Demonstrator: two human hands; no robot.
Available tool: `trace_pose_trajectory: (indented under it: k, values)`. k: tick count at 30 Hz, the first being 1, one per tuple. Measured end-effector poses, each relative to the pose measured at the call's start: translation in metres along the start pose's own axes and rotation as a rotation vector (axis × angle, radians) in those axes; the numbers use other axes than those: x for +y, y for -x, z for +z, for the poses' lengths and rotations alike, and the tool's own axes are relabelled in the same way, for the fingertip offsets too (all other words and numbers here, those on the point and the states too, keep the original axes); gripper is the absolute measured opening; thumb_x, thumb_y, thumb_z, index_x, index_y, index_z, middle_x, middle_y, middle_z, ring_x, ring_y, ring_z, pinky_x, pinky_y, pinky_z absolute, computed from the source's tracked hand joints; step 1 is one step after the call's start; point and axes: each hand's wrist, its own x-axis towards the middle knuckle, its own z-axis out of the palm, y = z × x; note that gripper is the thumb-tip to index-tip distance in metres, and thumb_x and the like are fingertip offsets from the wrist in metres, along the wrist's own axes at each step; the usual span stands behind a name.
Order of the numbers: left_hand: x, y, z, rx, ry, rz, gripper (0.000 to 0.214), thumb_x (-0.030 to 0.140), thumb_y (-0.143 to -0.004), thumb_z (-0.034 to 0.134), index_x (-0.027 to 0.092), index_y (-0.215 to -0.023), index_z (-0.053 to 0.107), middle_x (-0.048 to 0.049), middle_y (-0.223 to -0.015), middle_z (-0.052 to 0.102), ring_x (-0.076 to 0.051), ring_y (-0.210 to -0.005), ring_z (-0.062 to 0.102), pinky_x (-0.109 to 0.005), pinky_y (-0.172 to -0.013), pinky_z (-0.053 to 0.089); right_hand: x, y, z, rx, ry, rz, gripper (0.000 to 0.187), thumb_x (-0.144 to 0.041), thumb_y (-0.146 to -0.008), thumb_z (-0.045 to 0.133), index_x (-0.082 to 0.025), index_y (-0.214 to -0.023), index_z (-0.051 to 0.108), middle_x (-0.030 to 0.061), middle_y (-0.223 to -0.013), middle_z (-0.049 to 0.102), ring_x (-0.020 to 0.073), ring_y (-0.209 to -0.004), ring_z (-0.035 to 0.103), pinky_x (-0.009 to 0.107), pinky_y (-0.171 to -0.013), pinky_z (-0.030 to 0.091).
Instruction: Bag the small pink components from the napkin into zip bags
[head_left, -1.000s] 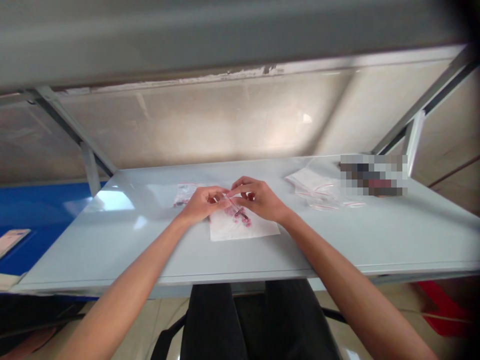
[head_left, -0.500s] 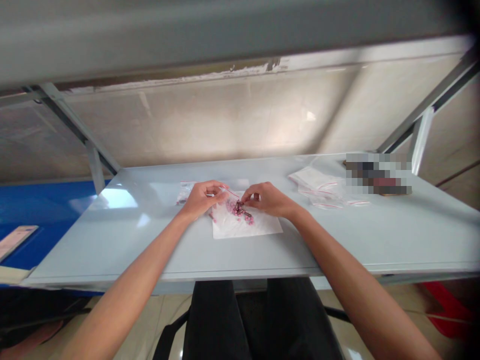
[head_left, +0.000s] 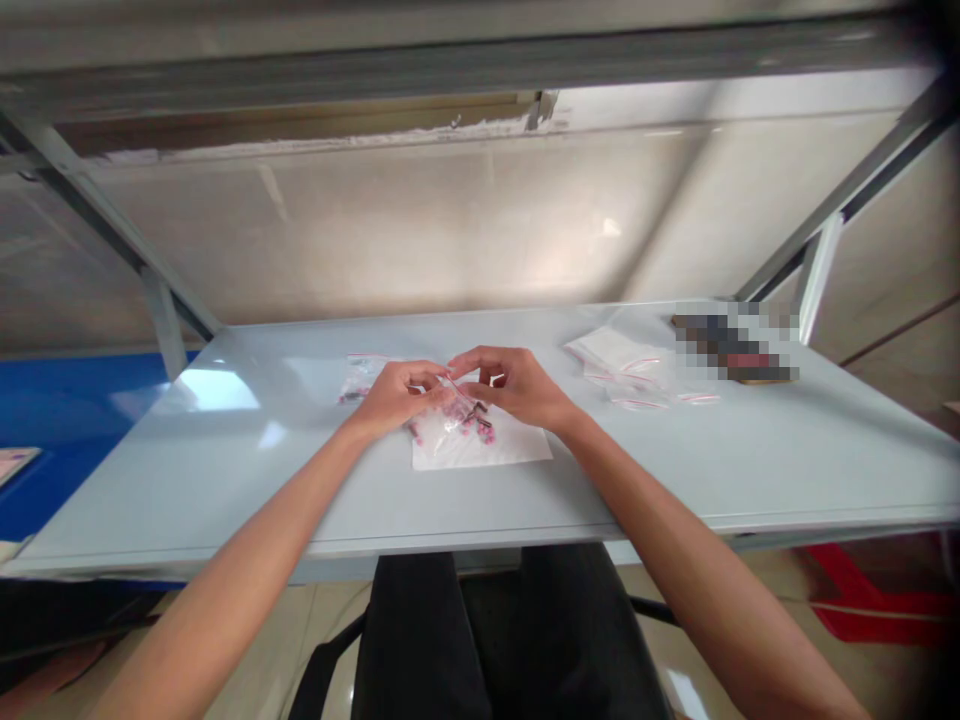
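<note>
A small clear zip bag with a red strip (head_left: pixel 457 394) is pinched in my left hand (head_left: pixel 396 400), whose thumb and fingers are closed on its side. My right hand (head_left: pixel 521 388) meets it from the other side, index finger and thumb closed at the bag's red-lined mouth. Under the hands lies a white sheet (head_left: pixel 487 457), bearing several small pink and dark brown pieces (head_left: pixel 484 430) that are too small to name. Some pink shows through the bag film. Behind my left hand, another clear bag (head_left: pixel 361 372) with dark and pink bits rests on the table.
Several flat zip bags with red strips (head_left: pixel 630 370) lie to the right on the grey table (head_left: pixel 300 510). Beyond them is a pixelated dark object (head_left: pixel 735 347). A shelf beam (head_left: pixel 480 70) crosses overhead, with metal struts (head_left: pixel 161 315) at both sides. A blue surface (head_left: pixel 75 400) adjoins the left.
My right hand has moved from the small pieces up and left to the bag's mouth beside my left fingers. The view has shifted slightly.
</note>
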Motion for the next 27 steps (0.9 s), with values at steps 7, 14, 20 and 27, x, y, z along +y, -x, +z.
trace_pose_trajectory:
  k: [7, 14, 20, 27]
  values:
    - [0.000, -0.001, -0.002, 0.055, 0.067, -0.036, 0.044, 0.044, -0.077, 0.080, 0.012, -0.107, 0.076, -0.0083, -0.081, 0.074, -0.015, -0.065, 0.064, -0.023, -0.057, 0.046, -0.004, 0.011, -0.035, -0.300, 0.242, 0.178, 0.019, -0.036, -0.078, 0.074, -0.018, -0.085, 0.080, 0.0028, -0.076, 0.073, 0.0131, -0.066, 0.057, 0.026, -0.060, 0.041]
    - [0.003, -0.001, -0.002, 0.043, 0.023, -0.048, 0.045, 0.046, -0.078, 0.078, 0.012, -0.108, 0.075, -0.0067, -0.077, 0.073, -0.014, -0.064, 0.063, -0.022, -0.056, 0.045, 0.007, 0.010, -0.030, -0.445, 0.385, 0.234, 0.015, -0.032, -0.073, 0.077, -0.019, -0.080, 0.081, 0.0041, -0.077, 0.076, 0.0167, -0.069, 0.062, 0.027, -0.063, 0.041]
    - [0.005, 0.000, -0.003, 0.044, 0.003, -0.052, 0.042, 0.044, -0.079, 0.077, 0.012, -0.107, 0.075, -0.0047, -0.075, 0.071, -0.012, -0.059, 0.059, -0.020, -0.053, 0.043, 0.008, 0.009, -0.027, -0.437, 0.381, 0.219, 0.018, -0.033, -0.076, 0.074, -0.019, -0.085, 0.081, 0.0049, -0.082, 0.077, 0.0170, -0.069, 0.063, 0.026, -0.062, 0.043]
    - [0.005, 0.000, -0.005, 0.032, -0.012, -0.064, 0.043, 0.046, -0.079, 0.076, 0.012, -0.106, 0.076, -0.0048, -0.076, 0.071, -0.011, -0.057, 0.056, -0.020, -0.049, 0.041, 0.008, 0.007, -0.028, -0.455, 0.395, 0.215, 0.016, -0.026, -0.078, 0.070, -0.020, -0.087, 0.082, 0.0054, -0.084, 0.078, 0.0176, -0.072, 0.065, 0.026, -0.065, 0.044]
